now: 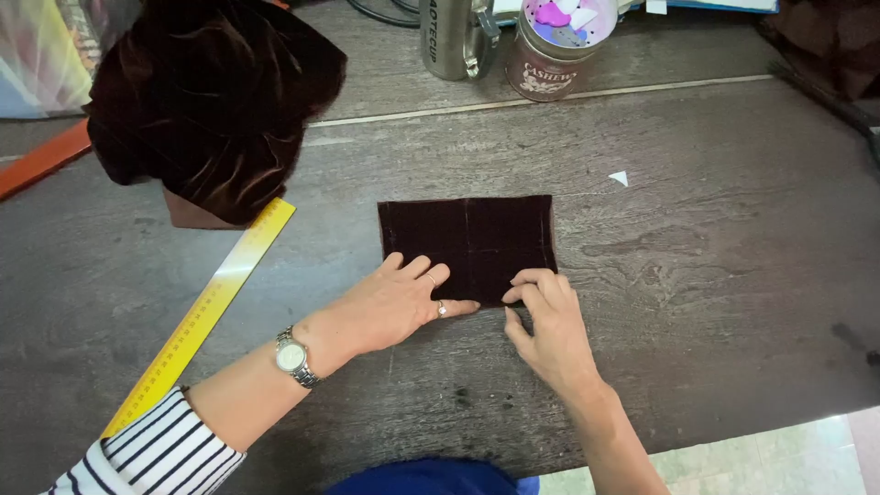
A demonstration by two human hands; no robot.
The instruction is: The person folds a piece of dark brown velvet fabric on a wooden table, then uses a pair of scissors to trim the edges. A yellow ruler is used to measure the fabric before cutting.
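Velvet rectangle mid-frame: left hand flat pressing, right hand pinching bottom edge; slippery nap could shift crooked.

A dark grey wood-grain tabletop, crossed near its far edge by a pale seam, fills nearly the whole view under soft, even light, and past its near right corner shows a strip of pale greenish floor with a pinkish patch at the very corner.
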